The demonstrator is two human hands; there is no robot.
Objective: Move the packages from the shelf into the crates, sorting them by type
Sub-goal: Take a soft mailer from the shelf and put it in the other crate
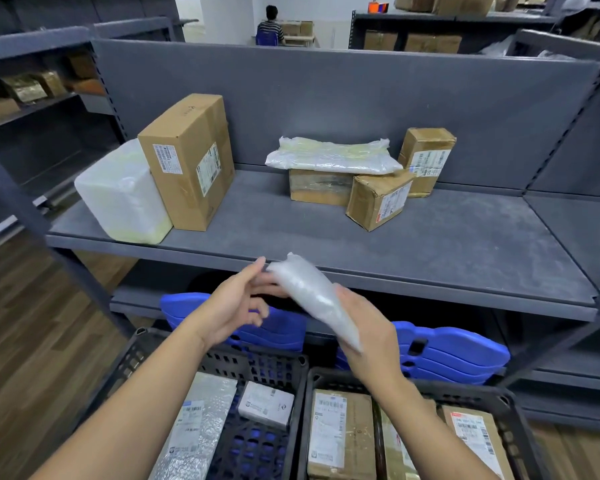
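The grey shelf stretches wide beyond the fingers, and its front edge passes just behind them. Below the fingers stand two black crates side by side. The left crate holds a silver padded envelope and a small white box. The right crate holds cardboard boxes with labels.

Far to the upper left of the fingers, a tall cardboard box stands upright on the shelf, and a white wrapped parcel touches its left side. Above the fingers and a little to the right, a flat plastic-wrapped packet lies on top of a low taped box. A tilted small box leans just beside that one, and another small box stands behind it.

The bubble-wrap package is in the air between both hands, tilted, in front of the shelf edge and above the crates. The right hand grips its lower end, with the fingers curled behind it. The left hand is relaxed and spread; its fingertips touch the upper end of the package.
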